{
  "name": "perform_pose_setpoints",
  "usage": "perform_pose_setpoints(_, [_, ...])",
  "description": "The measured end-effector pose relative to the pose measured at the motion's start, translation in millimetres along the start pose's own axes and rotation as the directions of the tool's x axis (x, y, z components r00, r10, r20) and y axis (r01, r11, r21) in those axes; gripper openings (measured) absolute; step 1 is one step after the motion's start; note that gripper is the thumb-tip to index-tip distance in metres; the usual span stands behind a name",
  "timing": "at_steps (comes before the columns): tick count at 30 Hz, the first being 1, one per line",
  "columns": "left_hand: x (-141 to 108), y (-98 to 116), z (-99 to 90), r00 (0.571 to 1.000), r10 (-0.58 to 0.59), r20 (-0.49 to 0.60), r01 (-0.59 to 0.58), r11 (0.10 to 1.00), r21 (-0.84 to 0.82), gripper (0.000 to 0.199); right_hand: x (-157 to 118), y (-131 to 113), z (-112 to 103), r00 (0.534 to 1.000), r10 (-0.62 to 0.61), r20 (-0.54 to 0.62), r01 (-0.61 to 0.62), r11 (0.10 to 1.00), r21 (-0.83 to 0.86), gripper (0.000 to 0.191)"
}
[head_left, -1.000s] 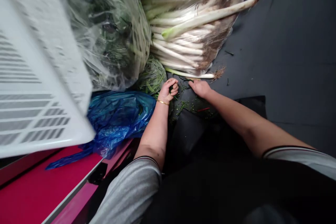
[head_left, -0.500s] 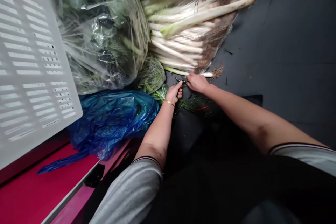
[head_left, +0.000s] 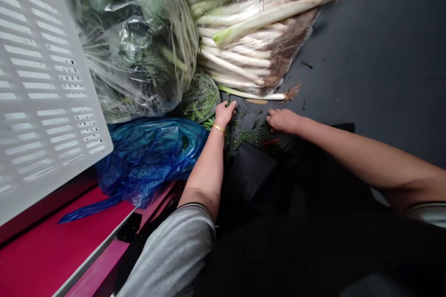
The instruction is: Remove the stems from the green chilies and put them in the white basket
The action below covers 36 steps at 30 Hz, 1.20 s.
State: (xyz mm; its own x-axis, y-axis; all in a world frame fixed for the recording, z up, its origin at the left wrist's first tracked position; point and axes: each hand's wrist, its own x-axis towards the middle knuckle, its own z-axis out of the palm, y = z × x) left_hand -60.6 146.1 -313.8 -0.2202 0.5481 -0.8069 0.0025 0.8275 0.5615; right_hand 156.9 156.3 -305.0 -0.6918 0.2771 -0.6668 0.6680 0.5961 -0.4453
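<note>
My left hand [head_left: 225, 113], with a gold bangle at the wrist, is closed on a dark green chili [head_left: 228, 101] just below the root end row of leeks. To its right, my right hand [head_left: 279, 120] is low over the floor with its fingers curled; what they hold, if anything, is hidden. Between and below the hands lie small green stems [head_left: 245, 136] and a red chili [head_left: 271, 142]. A single leek [head_left: 258, 94] with brown roots lies just above both hands.
Bagged leeks [head_left: 244, 55] fill the top middle. Left of them are a clear bag of greens [head_left: 135, 46], a smaller clear bag [head_left: 205, 95] and a blue bag [head_left: 153, 153]. A white slotted crate [head_left: 45, 79] stands at the left over a pink surface [head_left: 69, 250]. Dark floor [head_left: 390, 65] extends right.
My hands have moved apart: the left slightly left and up, the right to the right and down. The dark chili is now in my left hand alone, and the view has shifted slightly.
</note>
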Motion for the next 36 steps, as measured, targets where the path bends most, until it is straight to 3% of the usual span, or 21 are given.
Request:
perform_pose_setpoints(4, [7,-12,-8.2,0.999,0.028,-0.026,-0.027,1.000,0.014,0.023,25,-6,23,0.992,0.072,-0.105,-0.080,0.994,-0.075,0.033])
perform_pose_setpoints(8, [4,-18,-2.7,0.994,0.102,0.025,-0.104,0.990,0.094,0.013,42,-15,26,0.994,0.064,-0.083,-0.066,0.998,-0.020,0.037])
perform_pose_setpoints(11, [-1,-24,7.2,0.942,0.236,0.240,-0.301,0.910,0.285,0.014,35,-15,20,0.987,0.133,-0.089,-0.123,0.986,0.109,0.032])
perform_pose_setpoints(13, [-6,-26,15.9,0.886,0.250,0.390,-0.407,0.824,0.395,0.014,26,-12,16,0.983,0.149,-0.108,-0.121,0.965,0.232,0.026])
perform_pose_setpoints(15, [-10,-25,24.3,0.849,0.242,0.469,-0.470,0.752,0.462,0.011,15,-9,13,0.976,0.169,-0.137,-0.113,0.932,0.344,0.020])
perform_pose_setpoints(18, [-12,-11,32.0,0.790,0.266,0.552,-0.553,0.697,0.456,0.016,-4,-5,1,0.952,0.211,-0.224,-0.099,0.898,0.428,0.021])
perform_pose_setpoints(22, [-18,27,24.8,0.678,0.254,0.690,-0.632,0.681,0.370,0.013,-41,-1,-30,0.944,0.145,-0.296,0.029,0.859,0.511,0.022])
perform_pose_setpoints(24, [-33,52,14.9,0.684,0.253,0.684,-0.622,0.693,0.365,0.012,-61,-7,-38,0.960,0.135,-0.247,0.052,0.777,0.627,0.026])
perform_pose_setpoints(27, [-78,90,-1.2,0.732,0.213,0.647,-0.593,0.668,0.450,0.011,-91,-48,-16,0.975,0.172,-0.144,-0.017,0.697,0.717,0.032])
perform_pose_setpoints(30, [-129,111,-15.0,0.756,0.339,0.560,-0.609,0.676,0.414,0.019,-122,-128,39,0.997,0.066,0.036,-0.072,0.713,0.698,0.035])
perform_pose_setpoints(33, [-169,107,-30.2,0.691,0.581,0.430,-0.709,0.659,0.250,0.019,-154,-204,98,0.987,-0.104,0.124,-0.015,0.704,0.710,0.028])
perform_pose_setpoints(36, [-205,90,-52.0,0.674,0.695,0.250,-0.734,0.668,0.119,0.019,-188,-238,135,0.952,-0.202,0.231,-0.055,0.627,0.777,0.032])
